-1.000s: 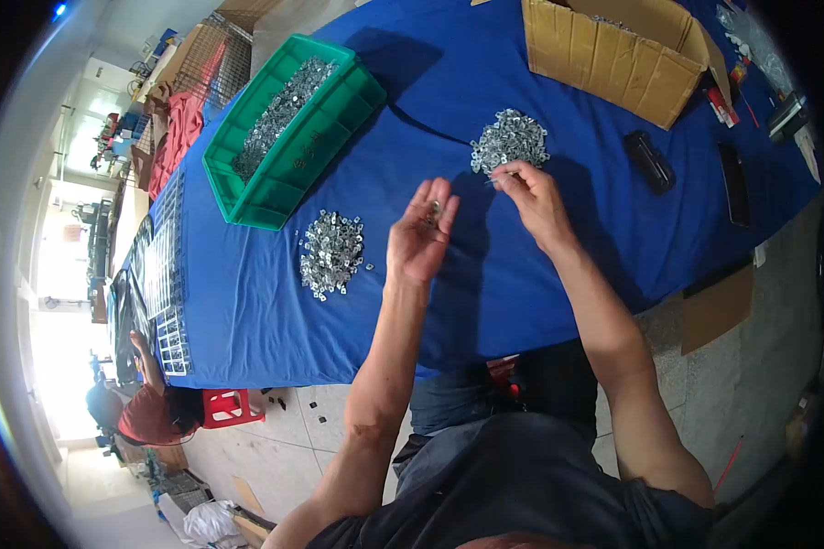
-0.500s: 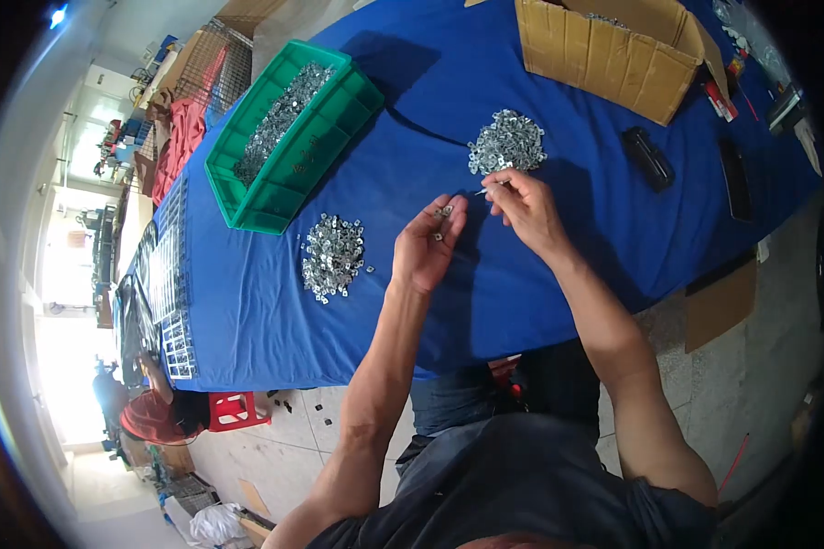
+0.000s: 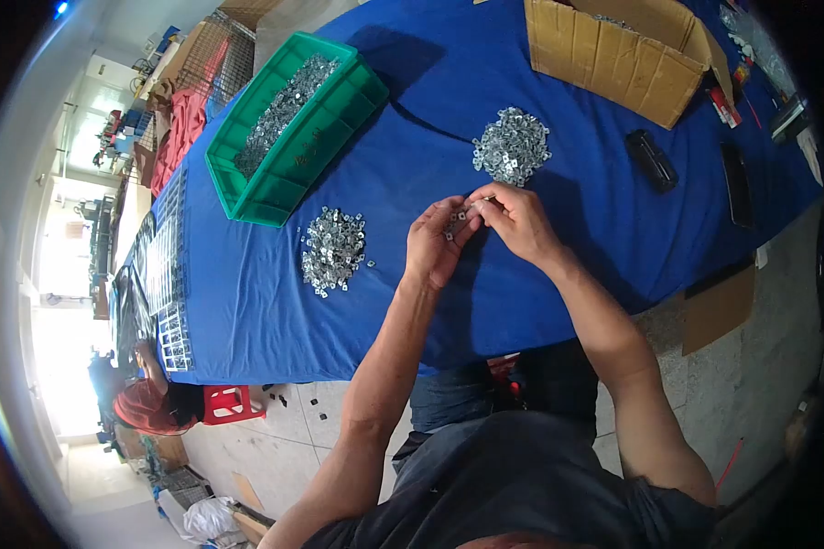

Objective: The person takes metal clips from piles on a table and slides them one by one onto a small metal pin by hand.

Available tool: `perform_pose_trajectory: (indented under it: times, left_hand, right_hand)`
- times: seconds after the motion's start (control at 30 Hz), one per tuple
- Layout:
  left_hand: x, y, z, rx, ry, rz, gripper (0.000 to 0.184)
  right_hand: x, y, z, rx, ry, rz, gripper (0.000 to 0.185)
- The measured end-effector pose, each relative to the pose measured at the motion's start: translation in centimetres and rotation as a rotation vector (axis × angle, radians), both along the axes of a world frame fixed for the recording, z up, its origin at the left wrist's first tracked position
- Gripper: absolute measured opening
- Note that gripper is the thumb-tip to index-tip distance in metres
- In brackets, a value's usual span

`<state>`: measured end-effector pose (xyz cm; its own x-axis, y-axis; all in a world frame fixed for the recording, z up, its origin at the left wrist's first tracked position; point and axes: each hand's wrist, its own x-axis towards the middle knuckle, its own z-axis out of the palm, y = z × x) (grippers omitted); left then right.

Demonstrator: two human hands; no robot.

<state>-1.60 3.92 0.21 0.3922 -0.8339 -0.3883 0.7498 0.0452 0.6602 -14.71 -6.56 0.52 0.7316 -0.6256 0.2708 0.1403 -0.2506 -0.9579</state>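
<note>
My left hand (image 3: pixel 433 247) is cupped, palm up, around several small square metal pieces (image 3: pixel 460 217) with holes in them. My right hand (image 3: pixel 519 224) meets its fingertips from the right, thumb and fingers pinched on a small shiny piece that they mostly hide. Just beyond the right hand lies a heap of the same kind of metal pieces (image 3: pixel 511 146). A second heap (image 3: pixel 332 250) sits to the left of my left hand, with a few loose pieces at its edge.
A green plastic bin (image 3: pixel 352 119) filled with metal pieces stands at the back left of the blue cloth (image 3: pixel 247 320). A cardboard box (image 3: pixel 604 64) is at the back right, near a black object (image 3: pixel 650 160) and a dark phone-like slab (image 3: pixel 735 183). Another person (image 3: pixel 156 403) is at far left.
My right hand has moved slightly left and down, bringing its pinched fingers to my left hand. My left hand has shifted a little right, its fingers curling more.
</note>
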Motion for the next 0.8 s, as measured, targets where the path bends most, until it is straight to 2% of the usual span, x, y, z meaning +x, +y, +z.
perform_pose_trajectory:
  times: [0.07, 0.3, 0.37, 0.57, 0.7, 0.8]
  left_hand:
    - [-0.09, 0.00, -0.21, -0.008, -0.066, 0.002, 0.019]
    - [-0.18, -0.03, 0.13, 0.008, -0.049, -0.005, 0.019]
    - [-0.25, 0.12, 0.31, -0.006, -0.042, -0.011, 0.022]
    - [-0.23, 0.12, 0.17, -0.012, -0.055, -0.051, 0.028]
    - [-0.25, 0.13, 0.50, 0.003, -0.081, -0.088, 0.029]
    - [-0.16, -0.09, 0.54, 0.012, -0.074, -0.110, 0.029]
  right_hand:
    - [0.19, 0.05, -0.63, -0.115, -0.015, -0.047, 0.014]
    - [0.23, 0.19, -0.81, -0.164, 0.029, -0.039, 0.013]
    - [0.36, 0.25, -1.00, -0.300, -0.031, -0.079, 0.012]
    - [0.27, 0.44, -0.70, -0.217, 0.014, -0.093, 0.011]
    - [0.35, 0.28, -0.86, -0.306, 0.007, -0.105, 0.013]
    - [0.21, 0.15, -0.33, -0.093, 0.034, -0.155, 0.010]
